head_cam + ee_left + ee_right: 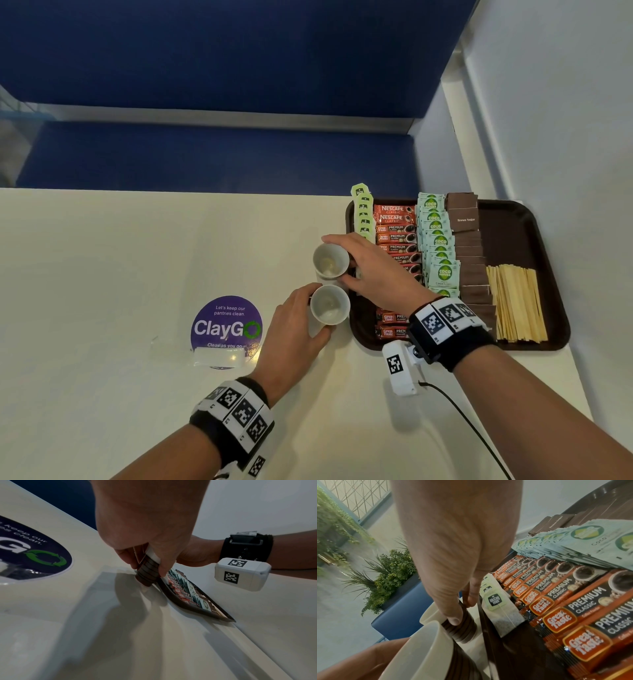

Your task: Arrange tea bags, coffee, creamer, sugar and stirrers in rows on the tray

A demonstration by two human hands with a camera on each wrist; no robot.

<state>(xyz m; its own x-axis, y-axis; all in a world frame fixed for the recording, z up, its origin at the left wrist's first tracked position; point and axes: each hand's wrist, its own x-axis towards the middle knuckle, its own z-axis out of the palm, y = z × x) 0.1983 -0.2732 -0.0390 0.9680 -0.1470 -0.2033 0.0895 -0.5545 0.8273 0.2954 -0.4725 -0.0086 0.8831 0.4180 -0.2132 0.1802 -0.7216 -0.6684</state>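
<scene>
A brown tray (513,233) at the right holds rows of green-tagged tea bags (363,212), red coffee sachets (397,236), pale green coco sugar sachets (440,246), brown sugar packets (469,253) and wooden stirrers (517,301). Two paper cups with brown ribbed sleeves stand on the table just left of the tray. My left hand (310,310) grips the near cup (329,305) from the left. My right hand (346,262) reaches across the tray's left edge and holds the far cup (330,261); its fingers (453,619) press on the sleeve. Both cups look empty.
A purple round ClayGo sticker (226,323) is on the white table, with a clear plastic wrapper (219,356) lying over its lower edge. A blue partition (205,85) runs behind the table and a white wall (565,102) closes the right side. A black cable (469,421) trails near my right forearm.
</scene>
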